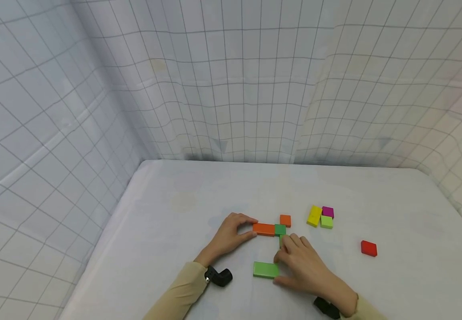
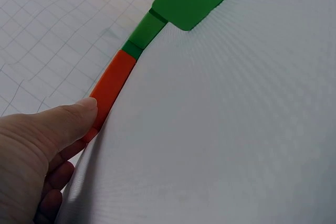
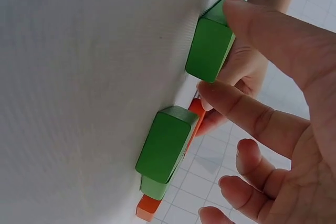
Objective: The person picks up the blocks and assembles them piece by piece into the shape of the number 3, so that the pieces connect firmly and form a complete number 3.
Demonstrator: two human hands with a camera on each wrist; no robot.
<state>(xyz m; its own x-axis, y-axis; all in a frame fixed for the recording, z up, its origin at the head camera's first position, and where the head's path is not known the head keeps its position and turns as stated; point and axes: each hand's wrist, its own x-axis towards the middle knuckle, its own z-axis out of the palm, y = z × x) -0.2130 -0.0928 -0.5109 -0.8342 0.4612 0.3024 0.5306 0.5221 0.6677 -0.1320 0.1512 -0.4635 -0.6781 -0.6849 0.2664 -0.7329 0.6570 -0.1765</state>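
Thumb and index finger of the left hand [image 1: 226, 234] pinched one long orange block [image 1: 263, 229] at its outer end, a narrow grip. Thumb and index finger of the right hand [image 1: 304, 266] were set on opposite sides of one long green block [image 1: 264, 270], which lay nearer the body than the left grip; the other right fingers were loosely bent.

Nine blocks showed in all. Against the far end of the left hand's block sat one dark green block [image 1: 280, 230], with one small orange block [image 1: 285, 221] just beyond it. One more green block [image 1: 280, 241] lay between this row and the right grip, mostly covered by the right fingers in the head view. Past the right hand, farther from the body, clustered one yellow block [image 1: 314, 216], one purple block [image 1: 328, 212] and one lime block [image 1: 327, 222]; one red block [image 1: 368, 248] lay alone to the right of that grip.

Two black wrist devices [image 1: 219, 277] were worn, the right one partly hidden by the wrist. The left wrist view cut off the long green block at its top edge, and whether the small orange block touched its neighbour could not be told.
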